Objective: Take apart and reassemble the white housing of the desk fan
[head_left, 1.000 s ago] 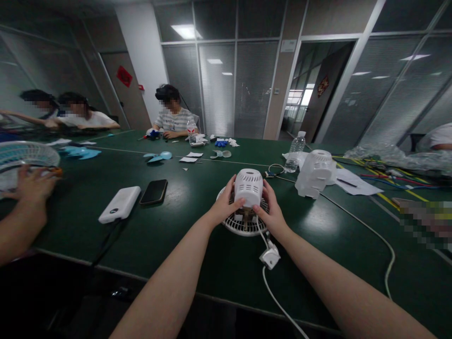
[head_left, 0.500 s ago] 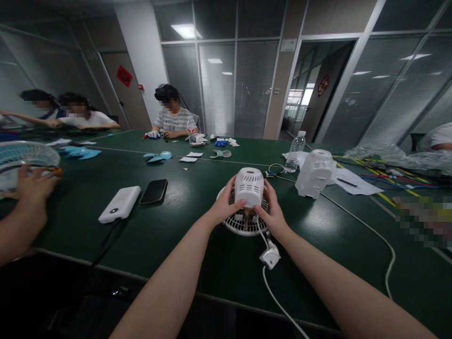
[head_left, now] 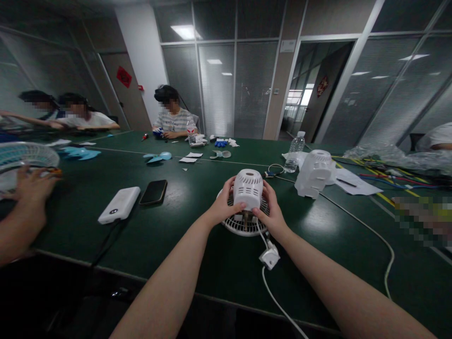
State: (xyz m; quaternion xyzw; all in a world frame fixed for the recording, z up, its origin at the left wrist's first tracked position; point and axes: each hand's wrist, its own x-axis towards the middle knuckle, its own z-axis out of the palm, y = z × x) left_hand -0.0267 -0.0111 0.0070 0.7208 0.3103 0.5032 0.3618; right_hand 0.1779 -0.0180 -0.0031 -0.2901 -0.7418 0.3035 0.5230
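Note:
A white vented fan motor housing [head_left: 248, 188] stands on a round white fan grille [head_left: 240, 226] lying flat on the green table [head_left: 197, 245]. My left hand [head_left: 223, 207] wraps round the housing's left side. My right hand [head_left: 271, 212] grips its right side. A white cord with an inline switch [head_left: 270, 256] runs from under the housing toward me.
A white power bank [head_left: 119, 204] and a black phone [head_left: 153, 191] lie to the left. Another white housing [head_left: 315, 172], papers and a water bottle [head_left: 294, 151] sit at right. A co-worker's hand [head_left: 31, 186] rests on a fan grille at far left. Other people sit at the far side.

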